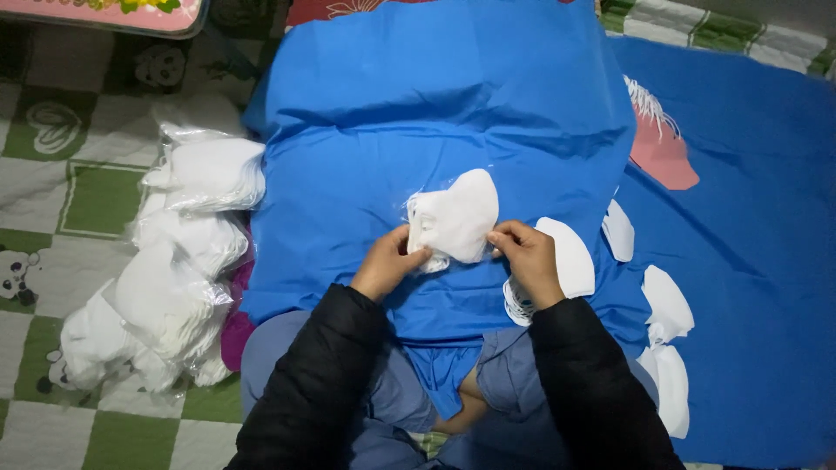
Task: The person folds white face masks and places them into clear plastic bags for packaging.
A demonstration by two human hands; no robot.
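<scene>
My left hand [386,261] and my right hand [528,258] both pinch a clear plastic bag holding a white folded face mask [457,219] above a blue cloth [418,113] spread over my lap. The left fingers grip the bag's lower left edge, the right fingers its lower right edge. Just under my right hand lies another white mask [570,257], partly hidden by the wrist. Both forearms wear black sleeves.
Several clear bags stuffed with white masks [187,252] lie piled at the left on a green and white checked mat [78,191]. Loose white masks [666,305] and a pink mask [662,152] rest on the blue cloth at the right.
</scene>
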